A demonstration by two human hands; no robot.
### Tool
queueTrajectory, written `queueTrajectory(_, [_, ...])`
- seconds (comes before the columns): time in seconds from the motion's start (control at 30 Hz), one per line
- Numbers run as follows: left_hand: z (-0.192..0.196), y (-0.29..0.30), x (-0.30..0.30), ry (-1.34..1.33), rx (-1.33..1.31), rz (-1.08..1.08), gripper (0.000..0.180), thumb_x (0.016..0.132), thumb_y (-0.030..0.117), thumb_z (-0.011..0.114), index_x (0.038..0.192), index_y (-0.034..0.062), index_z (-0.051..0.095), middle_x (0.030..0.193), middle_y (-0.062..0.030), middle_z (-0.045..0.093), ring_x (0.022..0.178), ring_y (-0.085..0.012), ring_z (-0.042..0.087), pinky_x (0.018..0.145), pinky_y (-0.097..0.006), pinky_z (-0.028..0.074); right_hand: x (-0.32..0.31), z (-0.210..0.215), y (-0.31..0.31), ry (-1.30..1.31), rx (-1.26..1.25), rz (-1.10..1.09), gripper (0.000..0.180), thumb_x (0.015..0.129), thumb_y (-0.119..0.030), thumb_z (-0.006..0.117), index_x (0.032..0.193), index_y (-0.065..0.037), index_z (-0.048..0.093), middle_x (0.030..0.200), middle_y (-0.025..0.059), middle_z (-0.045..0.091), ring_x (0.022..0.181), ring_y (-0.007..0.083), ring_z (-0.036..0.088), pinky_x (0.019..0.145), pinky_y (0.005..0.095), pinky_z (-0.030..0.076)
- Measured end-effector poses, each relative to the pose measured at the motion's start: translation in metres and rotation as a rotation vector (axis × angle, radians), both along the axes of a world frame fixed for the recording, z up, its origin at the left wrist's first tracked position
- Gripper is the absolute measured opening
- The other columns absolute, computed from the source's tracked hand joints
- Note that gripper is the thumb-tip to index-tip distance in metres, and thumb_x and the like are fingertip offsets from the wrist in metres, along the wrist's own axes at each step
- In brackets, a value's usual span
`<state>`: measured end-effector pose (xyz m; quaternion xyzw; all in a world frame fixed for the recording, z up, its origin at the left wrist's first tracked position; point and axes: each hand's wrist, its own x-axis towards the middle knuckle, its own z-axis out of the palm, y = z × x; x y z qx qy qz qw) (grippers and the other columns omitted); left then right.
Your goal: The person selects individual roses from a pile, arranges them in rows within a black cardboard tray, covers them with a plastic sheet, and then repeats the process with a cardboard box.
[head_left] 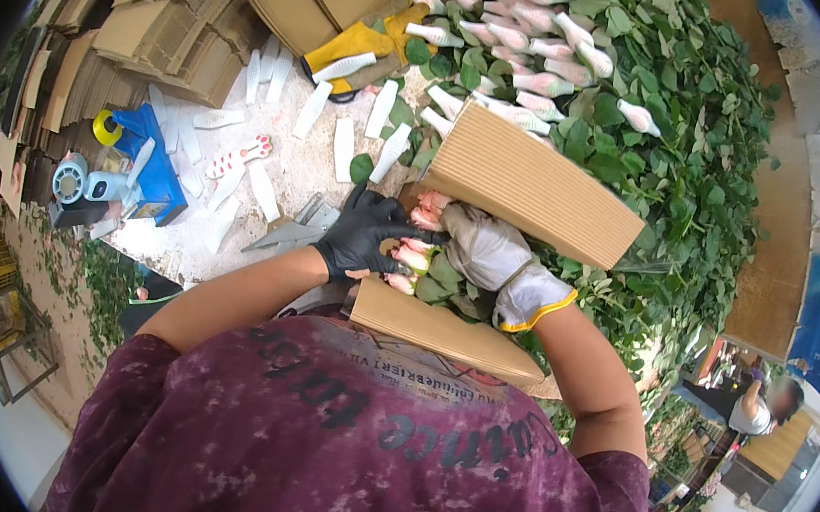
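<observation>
A small cluster of pink roses (414,254) with green leaves lies between two pieces of ribbed brown cardboard. In a black glove, my left hand (362,233) reaches in from the left, thumb and forefinger closed about the rose heads. My right hand (487,250), in a whitish glove with a yellow cuff, is curled against the same blooms from the right; its fingertips are partly hidden. The upper cardboard piece (537,184) slants above my right hand. Against my shirt rests the lower cardboard piece (442,329).
Roses in white sleeves (532,44) lie heaped on foliage (666,103) at the far right. Loose white sleeves (312,111), a grey metal tool (284,233) and a yellow-black glove (362,46) are on the table. Left stand a blue tape dispenser (161,170), a small fan (70,180) and cardboard stacks (168,41).
</observation>
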<state>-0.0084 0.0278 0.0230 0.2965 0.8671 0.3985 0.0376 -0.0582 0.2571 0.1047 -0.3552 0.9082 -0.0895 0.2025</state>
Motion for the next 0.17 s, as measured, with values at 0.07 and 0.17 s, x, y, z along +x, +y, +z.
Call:
queueTrajectory(0.07, [-0.010,-0.001,0.000,-0.005,0.019,-0.005,0.049,0.070,0.032,0.078,0.118,0.0308,0.071,0.090,-0.0021,0.056,0.093,-0.0260,0.053,0.095,-0.045,0.036,0.008,0.005,-0.002,0.121,-0.149,-0.004,0.028,0.091,-0.016,0.056,0.118,-0.010,0.057,0.119,0.0147,0.061,0.110,0.0390,0.059,0.094,0.0449,0.049])
queueTrajectory(0.17, [-0.048,-0.016,-0.025,0.117,0.083,0.093,0.035,0.080,0.031,0.071,0.114,0.0242,0.072,0.088,-0.0025,0.057,0.090,-0.0262,0.052,0.089,-0.042,0.037,-0.016,0.055,-0.030,-0.037,-0.247,-0.081,0.044,0.095,-0.015,0.056,0.138,-0.014,0.047,0.133,0.0161,0.056,0.118,0.0346,0.056,0.105,0.0416,0.043])
